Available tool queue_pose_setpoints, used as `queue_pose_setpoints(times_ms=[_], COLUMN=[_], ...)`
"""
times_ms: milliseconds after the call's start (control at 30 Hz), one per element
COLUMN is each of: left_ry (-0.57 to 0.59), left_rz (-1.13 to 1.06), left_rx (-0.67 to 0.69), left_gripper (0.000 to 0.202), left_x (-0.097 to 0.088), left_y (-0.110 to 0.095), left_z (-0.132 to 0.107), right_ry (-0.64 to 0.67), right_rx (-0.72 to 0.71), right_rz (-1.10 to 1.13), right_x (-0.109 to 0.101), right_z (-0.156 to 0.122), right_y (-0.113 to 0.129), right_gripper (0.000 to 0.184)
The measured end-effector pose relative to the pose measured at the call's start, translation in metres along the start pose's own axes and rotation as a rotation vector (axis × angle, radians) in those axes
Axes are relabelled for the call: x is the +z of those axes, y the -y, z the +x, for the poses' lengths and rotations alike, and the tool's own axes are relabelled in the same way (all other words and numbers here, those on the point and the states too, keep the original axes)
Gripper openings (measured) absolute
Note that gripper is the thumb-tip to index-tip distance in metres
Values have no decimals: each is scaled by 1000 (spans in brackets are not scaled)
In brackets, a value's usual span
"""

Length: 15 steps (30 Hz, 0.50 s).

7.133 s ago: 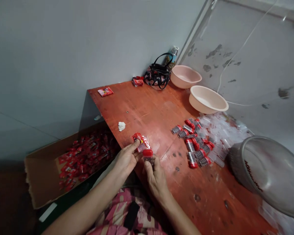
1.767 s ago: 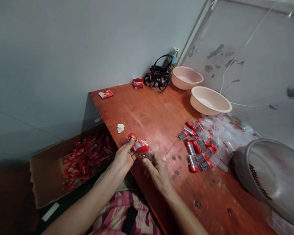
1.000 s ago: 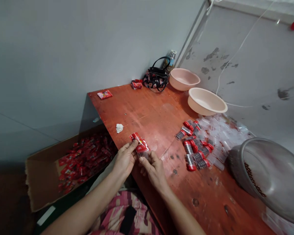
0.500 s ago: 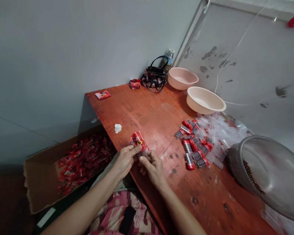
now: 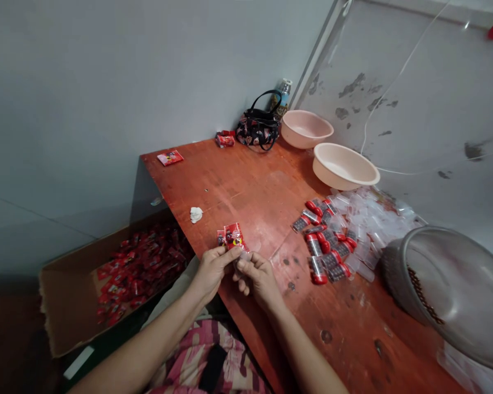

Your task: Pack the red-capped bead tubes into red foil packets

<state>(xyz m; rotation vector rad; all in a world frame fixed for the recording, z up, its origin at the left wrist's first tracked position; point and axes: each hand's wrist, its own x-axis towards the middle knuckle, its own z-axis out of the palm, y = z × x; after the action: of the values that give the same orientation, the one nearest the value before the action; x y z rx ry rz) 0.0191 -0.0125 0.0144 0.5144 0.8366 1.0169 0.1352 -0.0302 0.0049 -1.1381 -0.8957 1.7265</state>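
Note:
A small red printed packet (image 5: 235,235) is held up between my hands, just over the table's near edge. The thumb and fingers of my left hand (image 5: 210,269) are closed on its left side, where a second red packet (image 5: 221,237) shows partly behind the first. My right hand (image 5: 258,273) pinches the lower, clear-looking end, and the fingers hide most of that part. To the right of my hands lie several clear tubes with red caps (image 5: 318,271), filled with dark contents.
Clear plastic tubes (image 5: 372,219) are heaped beside a large grey basin (image 5: 402,273). Two pale basins, one pink (image 5: 306,142) and one cream (image 5: 337,180), stand behind, near a floral handbag (image 5: 257,131). At lower left, a cardboard box (image 5: 61,295) holds many red packets.
My fingers have shifted on the packet, with the right hand closing tighter around its lower end. The second packet now shows more clearly at the left.

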Motion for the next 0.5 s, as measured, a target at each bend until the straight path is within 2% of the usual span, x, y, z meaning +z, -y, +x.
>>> queue_pose_setpoints(times_ms=[67,233,400,500], left_ry=[-20,-151,-183,-163], left_rz=[-26,-42,-20,-29], left_rx=[19,83,71,95], left_gripper=[20,18,22,22], left_x=[-1,-7,-1,1], left_y=[-1,-2,17,25], left_z=[1,7,5,0], right_ry=[-3,-101,-215,-235], right_rx=[-26,-61,-155,-133], right_rz=[26,-22,-48,-21], right_x=[-1,-1,5,5], right_z=[-1,-8,-7,-5], right_y=[0,0,-5,-5], right_gripper=[25,22,20,21])
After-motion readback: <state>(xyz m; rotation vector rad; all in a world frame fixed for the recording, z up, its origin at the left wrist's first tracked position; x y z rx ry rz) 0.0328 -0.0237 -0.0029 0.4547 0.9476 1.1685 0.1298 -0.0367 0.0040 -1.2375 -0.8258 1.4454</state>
